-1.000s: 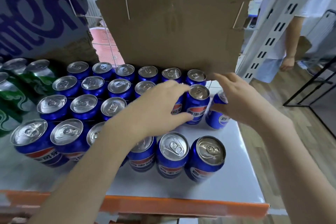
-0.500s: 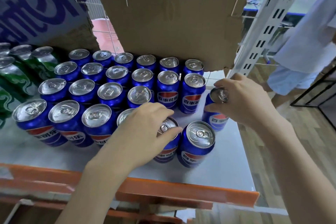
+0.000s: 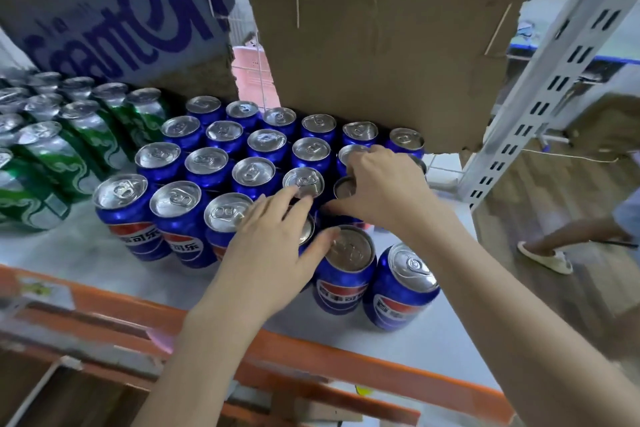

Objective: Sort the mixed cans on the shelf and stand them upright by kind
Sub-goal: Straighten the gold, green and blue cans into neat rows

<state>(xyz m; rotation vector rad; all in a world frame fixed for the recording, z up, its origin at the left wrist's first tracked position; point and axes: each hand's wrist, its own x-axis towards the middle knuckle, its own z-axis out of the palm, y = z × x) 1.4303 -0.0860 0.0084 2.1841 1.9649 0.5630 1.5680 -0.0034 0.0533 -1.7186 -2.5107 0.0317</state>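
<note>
Pepsi cans (image 3: 180, 218) upright w/ Chinese label; left hand (image 3: 273, 246) flat atop one, right hand (image 3: 381, 187) grips another.

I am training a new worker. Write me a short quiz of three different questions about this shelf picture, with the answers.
1. True or false: the green cans stand to the left of the blue cans.
2. Multiple choice: the left hand rests on A) a green can, B) a blue can in the front row, C) the cardboard sheet.
3. Fill in: the front edge of the shelf is coloured ____.

Key
1. True.
2. B; its straight fingers lie over the can top.
3. Orange.
</note>
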